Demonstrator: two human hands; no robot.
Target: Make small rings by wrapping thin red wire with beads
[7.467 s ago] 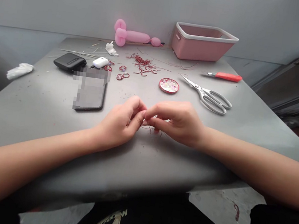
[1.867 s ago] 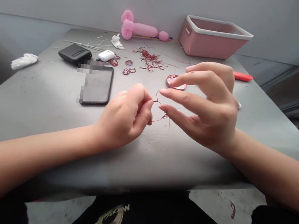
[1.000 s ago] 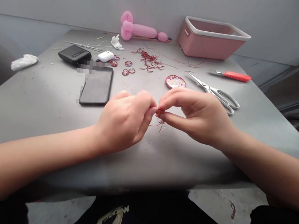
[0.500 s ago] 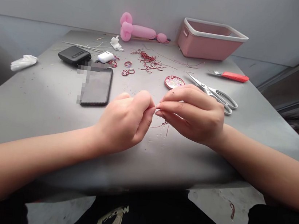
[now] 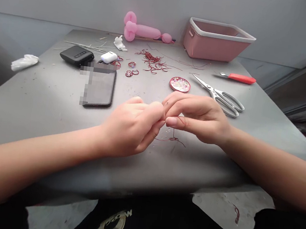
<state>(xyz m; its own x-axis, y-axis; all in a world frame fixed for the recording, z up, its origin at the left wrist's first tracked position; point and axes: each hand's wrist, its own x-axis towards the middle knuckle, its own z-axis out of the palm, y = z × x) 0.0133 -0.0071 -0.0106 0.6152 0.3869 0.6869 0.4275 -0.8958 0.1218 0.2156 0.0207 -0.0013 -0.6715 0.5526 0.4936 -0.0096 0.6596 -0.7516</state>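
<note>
A thin dark-red cord (image 5: 173,138) hangs below my hands, its loose ends near the grey tabletop. My left hand (image 5: 137,127) is closed, thumb and forefinger pinching the cord at the fingertips. Touching it from the right, my right hand (image 5: 200,117) also pinches the cord, a strand of which crosses its thumb. The exact grip point is hidden by the fingers. Just beyond my right hand sits a round red-rimmed dish of small pale and pink beads (image 5: 180,84). Grey-handled scissors (image 5: 217,95) lie to its right.
Left of my hands is a phone (image 5: 100,88), with a black box-shaped device (image 5: 76,55) and a white case (image 5: 109,57) behind. Cord scraps (image 5: 154,60), beaded rings (image 5: 131,64), a pink balloon (image 5: 147,31), a pink bin (image 5: 213,45) and a red-handled cutter (image 5: 241,78) lie farther back.
Both hands have shifted slightly right and nearer to me. My right hand has turned, with its thumb now stretched toward my left fingertips and a strand across it. The cord ends hang lower.
</note>
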